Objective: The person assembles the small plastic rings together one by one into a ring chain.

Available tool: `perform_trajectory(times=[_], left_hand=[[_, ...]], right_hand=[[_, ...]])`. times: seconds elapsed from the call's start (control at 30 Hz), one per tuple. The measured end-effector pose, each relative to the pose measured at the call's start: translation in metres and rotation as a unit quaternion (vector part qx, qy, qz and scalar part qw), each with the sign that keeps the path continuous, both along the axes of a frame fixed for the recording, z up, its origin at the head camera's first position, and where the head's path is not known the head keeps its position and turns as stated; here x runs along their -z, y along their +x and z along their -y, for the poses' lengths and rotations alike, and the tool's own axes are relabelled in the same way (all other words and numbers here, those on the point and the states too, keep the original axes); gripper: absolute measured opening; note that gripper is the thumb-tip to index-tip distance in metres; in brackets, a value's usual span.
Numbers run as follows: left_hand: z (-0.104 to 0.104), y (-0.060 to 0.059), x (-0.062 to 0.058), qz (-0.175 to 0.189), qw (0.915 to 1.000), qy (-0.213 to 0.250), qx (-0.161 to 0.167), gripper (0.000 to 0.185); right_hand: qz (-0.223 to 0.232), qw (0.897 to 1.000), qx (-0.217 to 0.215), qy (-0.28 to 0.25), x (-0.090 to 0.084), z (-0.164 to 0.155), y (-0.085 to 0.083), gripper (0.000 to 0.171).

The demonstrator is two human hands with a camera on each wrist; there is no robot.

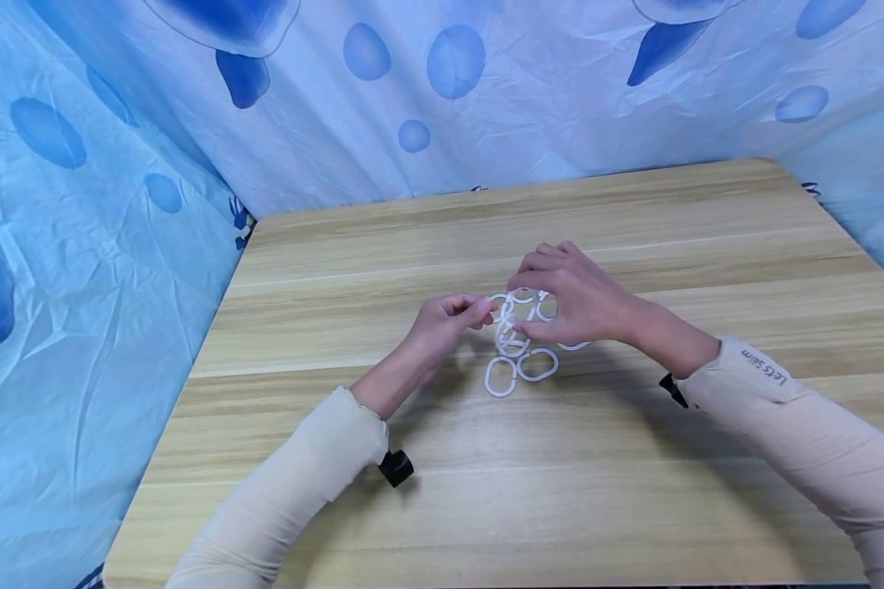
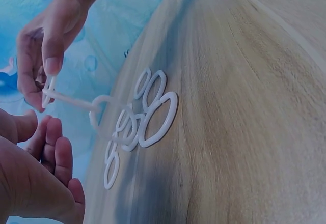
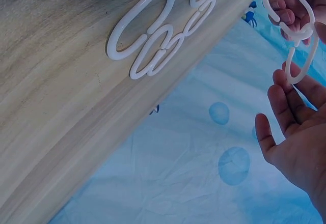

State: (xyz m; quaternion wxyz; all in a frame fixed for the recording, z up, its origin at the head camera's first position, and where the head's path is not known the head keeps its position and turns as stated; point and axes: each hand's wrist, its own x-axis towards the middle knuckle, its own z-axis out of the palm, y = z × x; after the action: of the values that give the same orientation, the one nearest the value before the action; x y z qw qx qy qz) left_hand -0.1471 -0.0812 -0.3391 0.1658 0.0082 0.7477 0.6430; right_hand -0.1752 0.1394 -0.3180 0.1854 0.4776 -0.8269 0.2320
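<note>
My right hand [image 1: 582, 298] curves over several white oval plastic rings, thumb and index finger spread apart. In the right wrist view it grips one split ring [image 3: 309, 67] between those two fingers. That ring is linked to a second ring [image 3: 304, 1], which my left hand [image 1: 442, 323] pinches at thumb and fingertips. From these, further linked rings hang down over the table, blurred in the left wrist view, including a round-looking one [image 2: 93, 119]. The left hand's exact contact point is partly hidden.
More white rings lie flat on the wooden table [image 1: 339, 327] under the hands, two of them nearest me: one on the left [image 1: 487, 376], one on the right [image 1: 556, 360]. Blue patterned curtains [image 1: 442, 131] stand along the table's far and left sides.
</note>
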Motion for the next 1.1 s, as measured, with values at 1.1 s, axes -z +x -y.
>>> perform_trajectory(times=[1.1], left_hand=[[0.006,-0.002,-0.008,-0.019,0.9946,0.089,-0.051,0.026]], right_hand=[[0.032,0.996,0.023,-0.081,0.004,-0.010,-0.004,0.046]])
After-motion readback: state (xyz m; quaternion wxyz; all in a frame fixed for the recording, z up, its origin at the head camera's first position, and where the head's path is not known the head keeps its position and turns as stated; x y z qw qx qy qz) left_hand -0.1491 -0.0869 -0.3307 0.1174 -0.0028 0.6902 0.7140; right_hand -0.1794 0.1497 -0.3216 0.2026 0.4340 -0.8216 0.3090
